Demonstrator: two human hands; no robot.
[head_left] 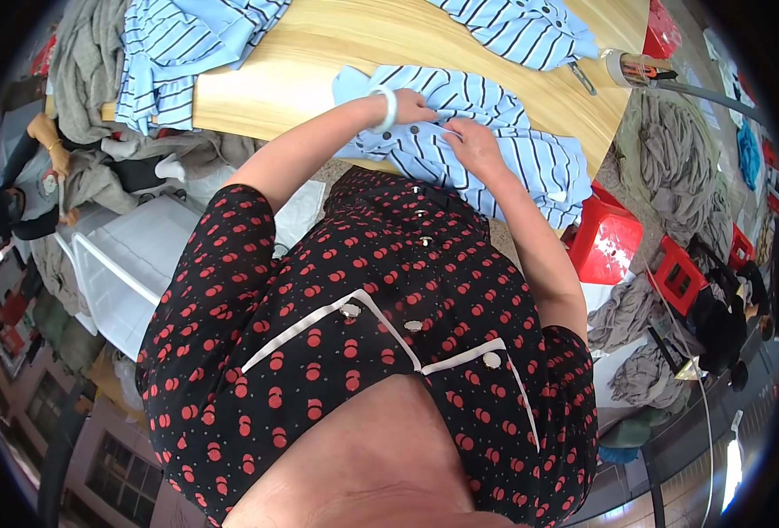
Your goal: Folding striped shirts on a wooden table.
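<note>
A blue shirt with dark and white stripes and dark buttons (530, 167) lies bunched along the table's near edge, part of it hanging over toward me. My left hand (414, 107), with a pale bracelet (386, 111) at its wrist, rests on the shirt's upper middle, its fingers bent into the cloth. Just to its right, my right hand (477, 148) pinches a fold of the same shirt between thumb and fingers. The two hands are close together but apart. Folds and my own fingers partly hide the gripped cloth.
Striped garments lie at the far left (191, 53) and far right (521, 31) of the wooden table (293, 97). Thread snips (583, 77) lie near a tool cup (617, 69). Red stool (608, 233) and grey cloth (676, 154) stand right; white-framed bin (121, 255) and another person (46, 167) left.
</note>
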